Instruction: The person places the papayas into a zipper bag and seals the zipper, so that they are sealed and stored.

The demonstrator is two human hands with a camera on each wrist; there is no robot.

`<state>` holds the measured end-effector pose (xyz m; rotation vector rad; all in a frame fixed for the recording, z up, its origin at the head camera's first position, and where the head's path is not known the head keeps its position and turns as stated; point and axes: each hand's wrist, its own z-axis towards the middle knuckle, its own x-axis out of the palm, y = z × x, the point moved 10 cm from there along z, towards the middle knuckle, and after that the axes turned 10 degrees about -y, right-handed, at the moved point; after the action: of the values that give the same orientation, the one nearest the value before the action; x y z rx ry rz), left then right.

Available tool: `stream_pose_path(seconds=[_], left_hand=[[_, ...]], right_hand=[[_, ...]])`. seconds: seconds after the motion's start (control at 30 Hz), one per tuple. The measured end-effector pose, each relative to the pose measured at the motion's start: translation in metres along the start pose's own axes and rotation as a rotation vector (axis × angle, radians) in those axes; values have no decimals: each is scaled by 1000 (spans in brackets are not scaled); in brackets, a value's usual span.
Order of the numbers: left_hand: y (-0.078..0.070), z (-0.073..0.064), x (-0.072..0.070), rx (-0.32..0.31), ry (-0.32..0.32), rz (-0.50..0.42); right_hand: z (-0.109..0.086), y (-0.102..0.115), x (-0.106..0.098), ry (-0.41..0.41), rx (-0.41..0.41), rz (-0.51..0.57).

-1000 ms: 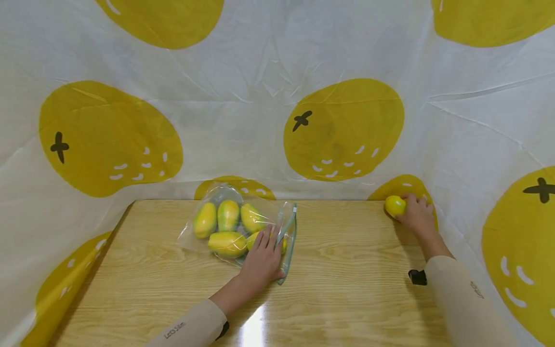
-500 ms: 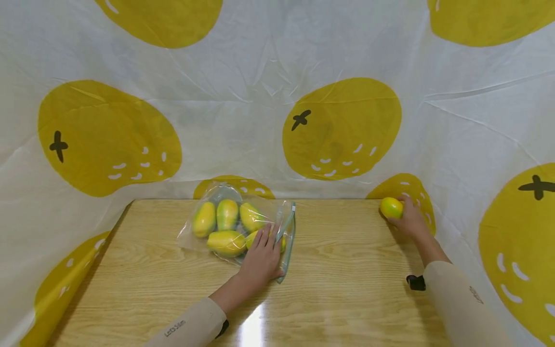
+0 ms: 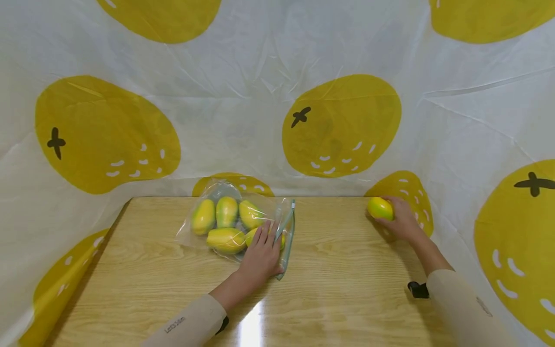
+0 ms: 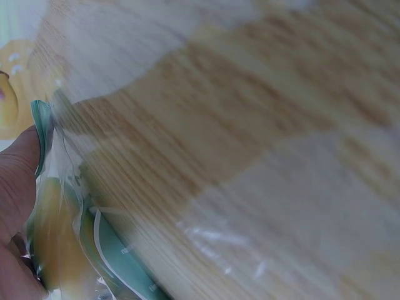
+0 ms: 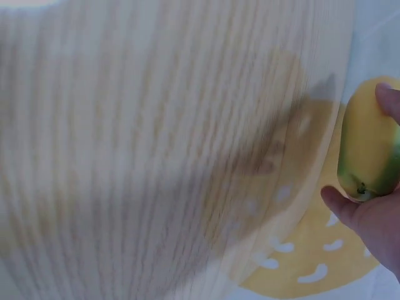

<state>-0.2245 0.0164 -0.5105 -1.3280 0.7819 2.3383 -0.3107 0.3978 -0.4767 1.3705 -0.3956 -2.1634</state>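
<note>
A clear zip bag (image 3: 270,206) with a green zip strip lies on the table at centre left, holding several yellow-green mangoes (image 3: 226,240). My left hand (image 3: 261,255) rests on its mouth end, fingers stretched over one of the mangoes inside. In the left wrist view, the thumb lies against the zip strip (image 4: 42,134); most of the hand is out of frame. At the table's back right, my right hand (image 3: 403,219) grips another mango (image 3: 380,208). The right wrist view shows the mango's stem end (image 5: 361,189) between thumb and fingers, its shadow falling on the table.
The wooden table (image 3: 338,289) ends at a white cloth (image 3: 243,130) printed with big yellow fruits, which hangs behind it and on both sides. A dark wrist-worn device (image 3: 418,290) sits at the right sleeve.
The right hand has moved left along the table's back edge with the mango in its grip. The left hand and the bag keep their place; the head view has shifted slightly.
</note>
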Motion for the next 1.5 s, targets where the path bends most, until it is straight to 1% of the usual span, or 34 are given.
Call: stream_pose_path(seconds=[0.1,0.2,0.33,0.5,0.7,0.77,0.9,1.1,1.33,1.43,1.5], left_hand=[[1,1,1,2,9,0],[1,2,2,5,7,5],[0,1,2,11,-1,11],[0,1,0,11,-16,15],[0,0,-1,9,-28,10],[0,0,0,7,-24,5],[1,0,0,6,-20,-6],[0,-1,0,2,-13,-36],[1,0,3,-8,32,-32],[1,0,4,-10,49,-29],[2,0,5,-10,57,-21]], right_hand=[[-3,13,6,20,-27,31],[-9,23,17,79,-22,54],[-16,38,29,140,-38,63],[-20,64,42,182,-77,88],[-25,101,61,260,-117,123],[-25,114,68,280,-140,139],[-26,134,81,314,-152,166],[-31,154,99,374,-178,187],[-29,180,115,430,-229,247],[-27,187,124,453,-228,256],[-25,189,131,464,-210,250]])
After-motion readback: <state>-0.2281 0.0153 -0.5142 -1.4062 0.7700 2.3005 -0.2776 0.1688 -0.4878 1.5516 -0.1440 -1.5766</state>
